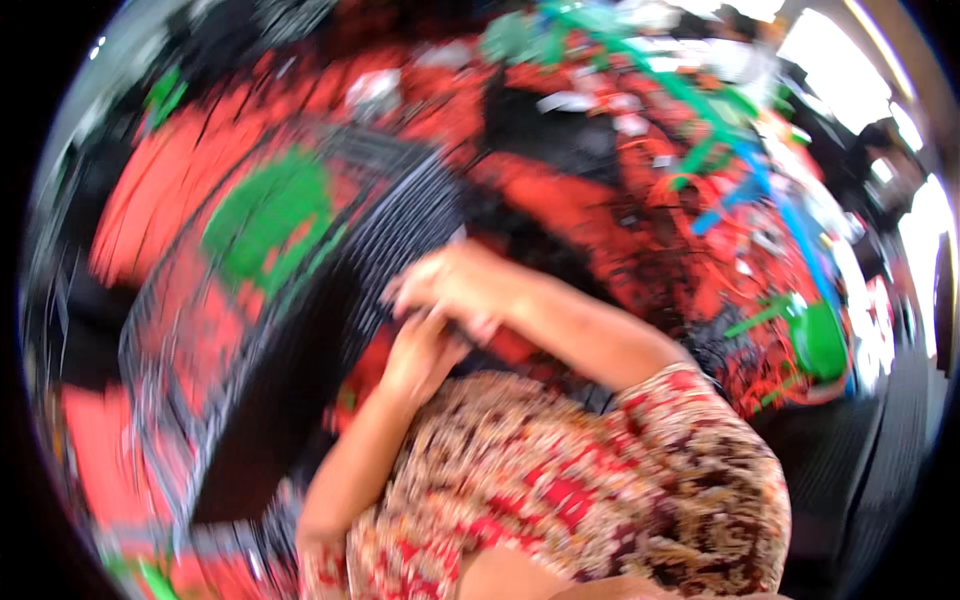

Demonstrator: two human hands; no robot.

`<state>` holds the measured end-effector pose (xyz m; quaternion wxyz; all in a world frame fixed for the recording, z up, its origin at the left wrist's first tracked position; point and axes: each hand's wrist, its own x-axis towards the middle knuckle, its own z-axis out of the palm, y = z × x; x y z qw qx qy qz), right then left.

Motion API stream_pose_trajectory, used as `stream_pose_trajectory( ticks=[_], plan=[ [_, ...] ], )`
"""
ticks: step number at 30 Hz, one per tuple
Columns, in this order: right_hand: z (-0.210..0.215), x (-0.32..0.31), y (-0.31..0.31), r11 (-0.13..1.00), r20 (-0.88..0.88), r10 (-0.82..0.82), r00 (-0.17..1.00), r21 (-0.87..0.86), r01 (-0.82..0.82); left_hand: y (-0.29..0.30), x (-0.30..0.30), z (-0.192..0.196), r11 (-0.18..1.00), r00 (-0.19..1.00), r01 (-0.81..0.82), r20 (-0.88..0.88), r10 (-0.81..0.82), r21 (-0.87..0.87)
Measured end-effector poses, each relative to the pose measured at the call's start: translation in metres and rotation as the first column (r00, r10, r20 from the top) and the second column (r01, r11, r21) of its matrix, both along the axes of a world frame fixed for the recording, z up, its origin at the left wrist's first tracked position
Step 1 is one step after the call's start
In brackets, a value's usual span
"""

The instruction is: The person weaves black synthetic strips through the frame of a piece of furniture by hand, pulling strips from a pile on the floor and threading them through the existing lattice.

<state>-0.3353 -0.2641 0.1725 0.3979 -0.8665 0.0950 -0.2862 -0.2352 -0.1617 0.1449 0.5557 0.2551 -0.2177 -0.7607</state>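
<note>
Strong motion blur smears the view. My right hand reaches across in front of my body, its fingers bent over my left hand. The two hands meet just above my patterned top, fingers touching or nearly so. Whether anything lies between them cannot be made out. Just beyond and to the left of both hands stands a black ridged crate or bin wall, tilted in the picture. Inside or behind that wall a green round patch shows against red.
Red surfaces spread over the left and back. A black flat piece lies beyond my hands. On the right are a green scoop-shaped thing, blue strips, a green bar and scattered small pieces.
</note>
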Motion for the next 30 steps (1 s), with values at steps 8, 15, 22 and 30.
stream_pose_trajectory(
  ticks=[8,15,22,30],
  plan=[
    [0.031,-0.014,0.016,0.943,-0.04,-0.115,0.993,0.309,0.121,0.001,0.025,-0.009,0.872,0.894,-0.35,0.157,0.42,-0.342],
    [0.024,-0.031,0.043,0.921,-0.274,-0.001,0.962,0.375,0.108,0.007,0.016,0.016,0.895,0.789,-0.203,0.475,0.39,-0.396],
    [0.008,-0.024,0.048,0.836,-0.242,0.183,0.953,0.548,-0.022,0.008,0.04,0.051,0.792,0.7,-0.458,0.386,0.601,-0.404],
    [0.042,-0.22,-0.043,0.793,-0.453,-0.586,0.672,-0.491,0.36,0.029,0.233,0.118,0.576,0.511,-0.642,0.279,0.813,-0.506]
  ],
)
